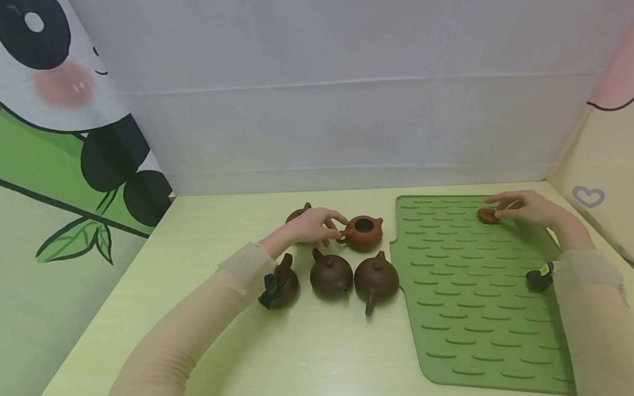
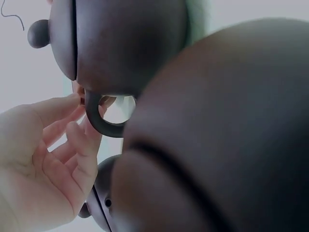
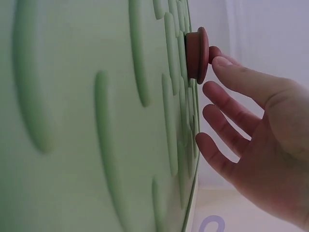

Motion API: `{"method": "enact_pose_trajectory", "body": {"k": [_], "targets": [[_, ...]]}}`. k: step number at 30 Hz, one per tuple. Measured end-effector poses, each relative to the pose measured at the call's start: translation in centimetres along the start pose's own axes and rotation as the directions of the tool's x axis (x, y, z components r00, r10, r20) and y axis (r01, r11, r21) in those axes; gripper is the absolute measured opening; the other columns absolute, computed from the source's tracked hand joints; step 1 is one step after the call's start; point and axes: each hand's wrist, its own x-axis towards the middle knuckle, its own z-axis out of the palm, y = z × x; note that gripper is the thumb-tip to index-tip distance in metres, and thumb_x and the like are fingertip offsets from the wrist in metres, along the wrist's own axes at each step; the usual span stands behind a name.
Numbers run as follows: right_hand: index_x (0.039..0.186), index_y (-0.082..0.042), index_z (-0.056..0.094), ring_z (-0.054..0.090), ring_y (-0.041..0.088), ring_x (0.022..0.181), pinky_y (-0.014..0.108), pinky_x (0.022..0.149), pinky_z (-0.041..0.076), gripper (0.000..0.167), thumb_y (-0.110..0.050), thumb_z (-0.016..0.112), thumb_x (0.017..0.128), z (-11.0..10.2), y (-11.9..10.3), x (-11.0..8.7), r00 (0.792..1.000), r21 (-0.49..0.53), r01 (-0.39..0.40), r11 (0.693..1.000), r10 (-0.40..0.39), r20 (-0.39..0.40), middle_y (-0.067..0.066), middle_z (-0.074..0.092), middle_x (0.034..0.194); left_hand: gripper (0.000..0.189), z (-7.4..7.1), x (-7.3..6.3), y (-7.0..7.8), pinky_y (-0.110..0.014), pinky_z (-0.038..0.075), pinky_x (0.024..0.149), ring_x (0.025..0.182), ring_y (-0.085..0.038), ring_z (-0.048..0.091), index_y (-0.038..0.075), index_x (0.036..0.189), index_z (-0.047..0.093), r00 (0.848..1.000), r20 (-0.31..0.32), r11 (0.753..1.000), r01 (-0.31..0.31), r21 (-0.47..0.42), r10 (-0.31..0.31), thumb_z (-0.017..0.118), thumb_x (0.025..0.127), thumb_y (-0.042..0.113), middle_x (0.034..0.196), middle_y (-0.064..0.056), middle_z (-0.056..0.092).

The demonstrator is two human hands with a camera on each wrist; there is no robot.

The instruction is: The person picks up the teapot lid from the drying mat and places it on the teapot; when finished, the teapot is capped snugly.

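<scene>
A reddish-brown teapot [image 1: 371, 238] stands on the table with its lid off, its dark round opening facing up. My left hand [image 1: 315, 225] pinches its small handle [image 1: 343, 240] between thumb and fingers; in the left wrist view a dark teapot's loop handle partly covers that spot. Its matching lid [image 3: 195, 55] lies knob-up near the far right corner of the green mat [image 1: 465, 310]. At the knob is the thumb of my right hand [image 1: 530, 212], with the index finger apart from it and the other fingers spread loosely beside the lid.
Several dark brown lidded teapots surround the left hand: one [image 1: 298, 213] behind the wrist, another [image 1: 287, 287] under the forearm, and two [image 1: 331, 277] in front. The ridged mat covers the table's right side. A white cloth wall [image 1: 345, 123] closes off the back.
</scene>
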Motion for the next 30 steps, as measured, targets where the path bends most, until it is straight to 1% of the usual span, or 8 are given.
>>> {"method": "enact_pose_trajectory", "body": {"k": [3,5,12,16,19,22,25,30], "targets": [[0.129,0.002,0.060,0.061,0.043,0.113,0.035,0.088,0.048,0.037,-0.016,0.062,0.097,0.0,0.0,0.0,1.000,-0.017,-0.012,1.000,0.012,0.003,0.024,0.067,0.119,0.040,0.0,0.1,-0.2,-0.038,0.058,0.066,0.075,-0.016,0.070,0.018,0.140,0.056,1.000,-0.003,1.000,-0.007,-0.011,0.007,0.059,0.100,0.018,0.117,-0.011,0.072],[0.127,0.000,0.063,0.060,0.041,0.115,0.033,0.089,0.047,0.035,-0.017,0.062,0.097,0.0,0.0,0.1,1.000,-0.025,-0.020,0.999,0.020,0.004,0.024,0.066,0.124,0.040,-0.1,0.2,-0.3,-0.041,0.058,0.067,0.072,-0.015,0.070,0.018,0.139,0.057,1.000,-0.006,1.000,-0.011,-0.021,0.011,0.059,0.099,0.018,0.116,-0.012,0.072],[0.124,-0.002,0.067,0.057,0.000,0.105,0.015,0.083,0.044,0.032,-0.019,0.064,0.097,0.1,0.1,0.3,1.000,-0.014,-0.031,0.999,0.031,0.002,0.022,0.066,0.127,0.039,-0.1,0.3,-0.6,-0.042,0.056,0.066,0.069,-0.015,0.069,0.019,0.138,0.058,1.000,-0.008,0.999,-0.013,-0.034,0.012,0.060,0.099,0.019,0.116,-0.011,0.073],[0.122,-0.003,0.068,0.053,-0.008,0.101,0.014,0.082,0.044,0.030,-0.020,0.063,0.097,0.1,-0.1,0.2,0.999,-0.009,-0.038,0.999,0.038,0.000,0.021,0.067,0.126,0.039,-0.1,0.3,-0.9,-0.041,0.055,0.065,0.070,-0.016,0.069,0.020,0.138,0.058,1.000,0.000,0.999,-0.015,-0.039,0.015,0.060,0.099,0.021,0.117,-0.010,0.073],[0.122,-0.003,0.068,0.056,-0.002,0.104,0.020,0.086,0.046,0.030,-0.021,0.062,0.098,0.1,-0.3,0.2,0.999,-0.012,-0.045,0.999,0.045,0.000,0.021,0.067,0.125,0.039,-0.2,0.3,-0.9,-0.042,0.055,0.065,0.069,-0.016,0.069,0.020,0.138,0.058,1.000,0.005,0.999,-0.020,-0.040,0.020,0.060,0.099,0.022,0.117,-0.010,0.073],[0.122,-0.002,0.067,0.061,0.019,0.112,0.039,0.095,0.049,0.031,-0.021,0.061,0.099,0.1,-0.5,0.2,0.999,-0.006,-0.047,0.999,0.047,-0.002,0.023,0.067,0.125,0.040,-0.3,0.3,-0.9,-0.041,0.054,0.064,0.067,-0.014,0.068,0.019,0.138,0.058,1.000,0.003,0.999,-0.028,-0.045,0.028,0.060,0.099,0.022,0.117,-0.011,0.073],[0.123,-0.001,0.066,0.057,0.041,0.119,0.058,0.100,0.044,0.033,-0.023,0.059,0.100,0.1,-0.9,0.2,0.998,0.011,-0.057,0.998,0.057,-0.010,0.025,0.065,0.126,0.040,-0.2,0.3,-0.9,-0.036,0.052,0.060,0.064,-0.012,0.066,0.018,0.139,0.058,0.999,-0.002,0.998,-0.038,-0.041,0.038,0.060,0.099,0.022,0.116,-0.011,0.073],[0.125,-0.003,0.064,0.053,0.049,0.123,0.064,0.100,0.040,0.037,-0.030,0.056,0.101,-0.1,-2.2,0.6,0.996,0.028,-0.076,0.997,0.077,-0.037,0.027,0.063,0.129,0.040,-0.2,0.2,-0.8,-0.029,0.047,0.055,0.059,-0.009,0.064,0.017,0.138,0.058,0.999,-0.009,0.998,-0.039,-0.041,0.039,0.060,0.099,0.021,0.117,-0.012,0.073]]}}
